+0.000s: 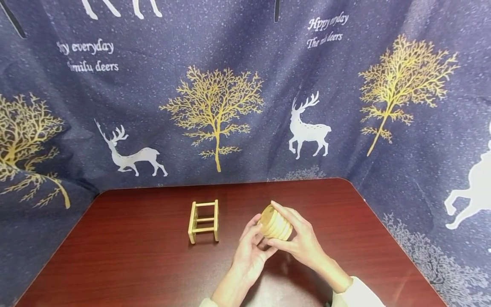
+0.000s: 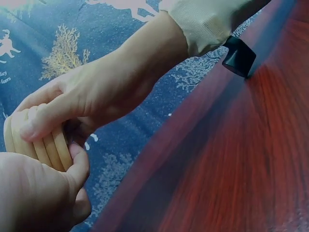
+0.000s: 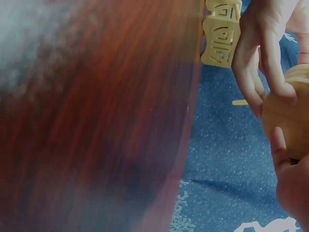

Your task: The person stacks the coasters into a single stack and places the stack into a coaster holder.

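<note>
Both hands hold a stack of several round wooden coasters (image 1: 278,227), tilted and raised over the table. My left hand (image 1: 248,255) grips the stack from the left and below, its fingertips at the flat end face. From the right, my right hand (image 1: 303,238) grips the stack, fingers over the top and thumb along the lower side. In the left wrist view the edges of the coasters (image 2: 51,147) show side by side between the hands. A flat round face of the end coaster (image 3: 285,116) shows in the right wrist view.
A small light-wood rack (image 1: 205,230) with crossbars stands on the table left of the hands; its cut-out side panel (image 3: 220,41) shows in the right wrist view. Beyond the dark red table (image 1: 126,256) hangs a blue cloth (image 1: 245,38) with deer and trees.
</note>
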Tool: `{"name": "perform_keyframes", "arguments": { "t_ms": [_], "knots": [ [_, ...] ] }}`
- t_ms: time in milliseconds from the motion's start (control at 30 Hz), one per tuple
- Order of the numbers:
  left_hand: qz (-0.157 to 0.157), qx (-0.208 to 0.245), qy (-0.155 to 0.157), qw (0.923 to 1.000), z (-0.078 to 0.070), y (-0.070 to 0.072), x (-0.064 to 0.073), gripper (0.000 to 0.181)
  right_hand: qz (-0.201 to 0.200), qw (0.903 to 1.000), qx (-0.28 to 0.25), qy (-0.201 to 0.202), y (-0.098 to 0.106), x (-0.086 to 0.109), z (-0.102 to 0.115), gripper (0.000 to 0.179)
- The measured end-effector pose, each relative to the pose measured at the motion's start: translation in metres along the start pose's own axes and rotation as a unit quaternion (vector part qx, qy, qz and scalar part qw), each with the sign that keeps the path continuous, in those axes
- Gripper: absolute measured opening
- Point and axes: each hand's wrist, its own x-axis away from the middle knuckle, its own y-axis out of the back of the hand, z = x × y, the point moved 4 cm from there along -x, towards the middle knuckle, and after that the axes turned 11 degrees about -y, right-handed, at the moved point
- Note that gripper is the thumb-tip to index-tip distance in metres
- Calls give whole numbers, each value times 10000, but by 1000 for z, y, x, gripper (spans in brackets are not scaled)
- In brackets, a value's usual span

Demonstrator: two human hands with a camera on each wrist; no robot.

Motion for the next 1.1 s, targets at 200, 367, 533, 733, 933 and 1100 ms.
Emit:
{"name": "perform_keyframes", "arguments": {
  "t_ms": [200,367,533,733,933,1100],
  "knots": [
    [-125,215,53,9997,4,-2,2,31,-222,9996,-60,142,-1,0,2,97],
    [-159,378,87,9991,5,-2,2,26,-257,9996,-59,99,-2,0,2,95],
    [-114,397,107,9991,7,-2,3,32,-352,9993,-88,72,-3,0,1,90],
    [-134,301,104,9994,10,-4,4,29,-528,9983,-237,40,0,0,-2,82],
    [-115,236,52,9996,12,-5,4,29,-538,9982,-281,-36,2,1,-4,82],
    [-51,207,27,9998,12,-7,5,25,-578,9971,-482,-61,3,2,-4,82]
  ]
}}
